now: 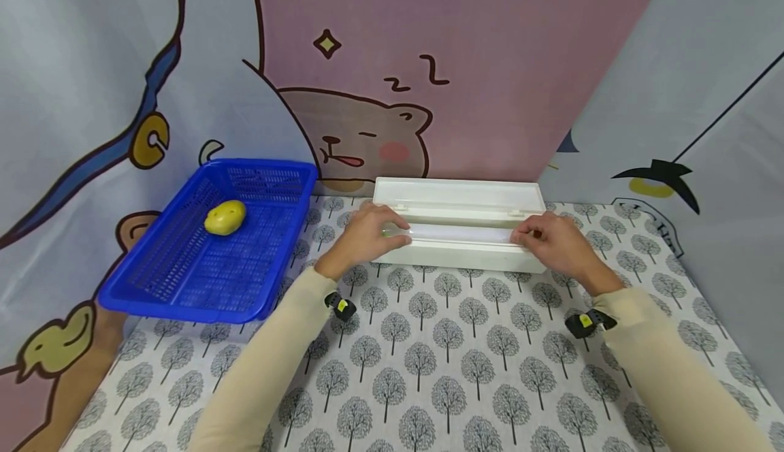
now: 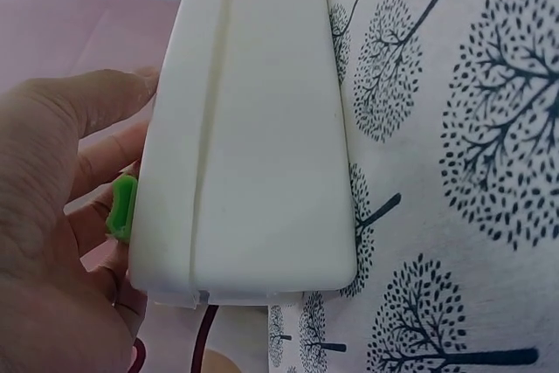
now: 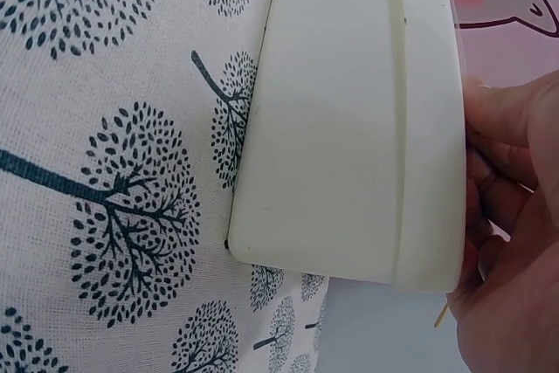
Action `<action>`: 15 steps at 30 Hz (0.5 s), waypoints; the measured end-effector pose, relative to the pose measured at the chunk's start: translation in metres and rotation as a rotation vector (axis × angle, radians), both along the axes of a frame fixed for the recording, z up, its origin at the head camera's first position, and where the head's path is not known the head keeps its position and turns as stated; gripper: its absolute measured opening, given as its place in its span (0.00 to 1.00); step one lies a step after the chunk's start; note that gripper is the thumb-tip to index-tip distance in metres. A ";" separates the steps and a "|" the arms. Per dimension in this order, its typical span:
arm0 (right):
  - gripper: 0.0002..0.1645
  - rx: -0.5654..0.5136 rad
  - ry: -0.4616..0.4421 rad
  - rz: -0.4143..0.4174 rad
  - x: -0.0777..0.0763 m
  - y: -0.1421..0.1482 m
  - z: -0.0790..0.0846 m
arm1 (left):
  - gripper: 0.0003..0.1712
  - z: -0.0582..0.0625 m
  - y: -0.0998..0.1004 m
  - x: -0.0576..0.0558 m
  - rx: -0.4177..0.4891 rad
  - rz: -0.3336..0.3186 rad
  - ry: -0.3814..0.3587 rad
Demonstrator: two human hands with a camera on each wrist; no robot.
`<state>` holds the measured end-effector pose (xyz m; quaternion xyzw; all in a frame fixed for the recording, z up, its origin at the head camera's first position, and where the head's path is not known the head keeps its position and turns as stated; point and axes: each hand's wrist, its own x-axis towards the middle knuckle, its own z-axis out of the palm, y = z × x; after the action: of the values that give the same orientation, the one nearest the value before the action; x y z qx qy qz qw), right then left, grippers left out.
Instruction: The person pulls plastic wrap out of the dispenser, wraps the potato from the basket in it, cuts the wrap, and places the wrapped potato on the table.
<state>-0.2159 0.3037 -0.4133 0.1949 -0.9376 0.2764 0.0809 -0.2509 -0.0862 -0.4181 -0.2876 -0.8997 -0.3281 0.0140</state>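
A long white cling film dispenser box (image 1: 459, 256) lies on the table with its lid (image 1: 459, 193) raised at the back. In its trough is a pale, shiny cling film roll (image 1: 459, 234). My left hand (image 1: 370, 234) holds the roll's left end between thumb and fingers. A green piece (image 2: 123, 207) shows by those fingers in the left wrist view. At the other end, my right hand (image 1: 557, 244) pinches the roll's right end with curled fingers. In both wrist views the box's front wall hides the roll and some fingertips.
A blue plastic basket (image 1: 284, 261) stands to the left, with a yellow, potato-like item (image 1: 225, 218) in it. The tree-print cloth (image 1: 422, 363) covers the table. Behind the box hangs a pink cartoon curtain (image 1: 502, 64).
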 end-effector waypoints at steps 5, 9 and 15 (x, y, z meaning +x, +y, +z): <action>0.09 0.015 -0.022 -0.023 -0.001 -0.002 0.000 | 0.17 -0.001 0.003 -0.001 -0.026 -0.006 0.013; 0.11 0.014 -0.052 -0.052 -0.004 -0.003 0.000 | 0.17 0.000 0.005 -0.001 -0.046 -0.013 0.037; 0.13 -0.012 -0.095 -0.078 -0.007 -0.005 0.003 | 0.15 0.002 0.008 -0.004 -0.050 -0.040 0.081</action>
<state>-0.2230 0.2987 -0.4105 0.1444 -0.9455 0.2877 0.0482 -0.2553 -0.0780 -0.4162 -0.3189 -0.9003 -0.2940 0.0366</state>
